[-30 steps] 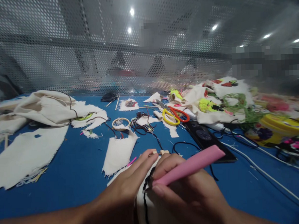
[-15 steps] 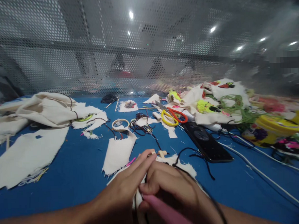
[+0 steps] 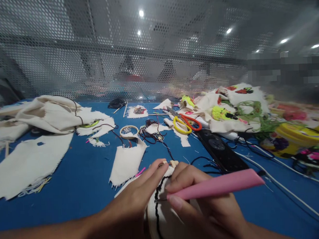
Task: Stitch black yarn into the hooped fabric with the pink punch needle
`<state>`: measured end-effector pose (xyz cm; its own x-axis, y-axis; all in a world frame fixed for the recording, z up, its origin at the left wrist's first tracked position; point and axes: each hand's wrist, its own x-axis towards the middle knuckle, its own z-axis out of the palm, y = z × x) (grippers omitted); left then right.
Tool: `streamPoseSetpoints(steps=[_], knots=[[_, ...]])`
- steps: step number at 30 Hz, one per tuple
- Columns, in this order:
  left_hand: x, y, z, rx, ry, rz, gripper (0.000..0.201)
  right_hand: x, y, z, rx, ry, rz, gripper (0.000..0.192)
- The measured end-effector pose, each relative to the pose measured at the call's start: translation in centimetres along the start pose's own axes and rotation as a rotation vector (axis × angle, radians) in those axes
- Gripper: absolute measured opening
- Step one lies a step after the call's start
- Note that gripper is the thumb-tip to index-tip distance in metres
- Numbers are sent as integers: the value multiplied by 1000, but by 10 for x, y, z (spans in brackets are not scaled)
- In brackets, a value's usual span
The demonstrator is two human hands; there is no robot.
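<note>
My left hand [image 3: 133, 199] grips the near left side of a wooden embroidery hoop; its fingers reach up beside the hoop's wooden screw fitting [image 3: 173, 163]. White cloth [image 3: 173, 225] is stretched in the hoop, and a curving line of black yarn [image 3: 157, 213] runs down it. Between the thumb and fingers of my right hand [image 3: 217, 208] is a pink punch needle [image 3: 221, 184], tilted with its handle to the right. Its metal tip lies at the black line, left of my thumb. The hoop's lower part is cut off by the frame.
On the blue table [image 3: 83, 178], beyond my hands, lie scissors [image 3: 183, 116], a black remote-like device [image 3: 220, 150], a small hoop [image 3: 136, 129] and tangled dark yarn [image 3: 149, 132]. Cloth heaps lie left [image 3: 49, 114] and right [image 3: 222, 124]. A yellow tub [image 3: 293, 137] stands right, near white cables [image 3: 285, 198].
The punch needle's handle has swung from pointing toward me to pointing right. My right hand has turned and opened up the view of the black yarn line. My left hand stays on the hoop.
</note>
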<state>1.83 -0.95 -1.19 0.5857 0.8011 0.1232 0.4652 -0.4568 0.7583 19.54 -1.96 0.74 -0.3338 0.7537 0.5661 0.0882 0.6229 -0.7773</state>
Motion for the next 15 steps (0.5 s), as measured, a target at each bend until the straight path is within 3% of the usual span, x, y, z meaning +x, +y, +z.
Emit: streamPoseSetpoints(steps=[5, 15], knots=[[-2, -1, 1, 6, 10, -7, 72, 0, -5, -1, -2, 61, 14, 8], [-2, -3, 3, 6, 25, 17, 74, -2, -8, 1, -2, 43, 32, 8]])
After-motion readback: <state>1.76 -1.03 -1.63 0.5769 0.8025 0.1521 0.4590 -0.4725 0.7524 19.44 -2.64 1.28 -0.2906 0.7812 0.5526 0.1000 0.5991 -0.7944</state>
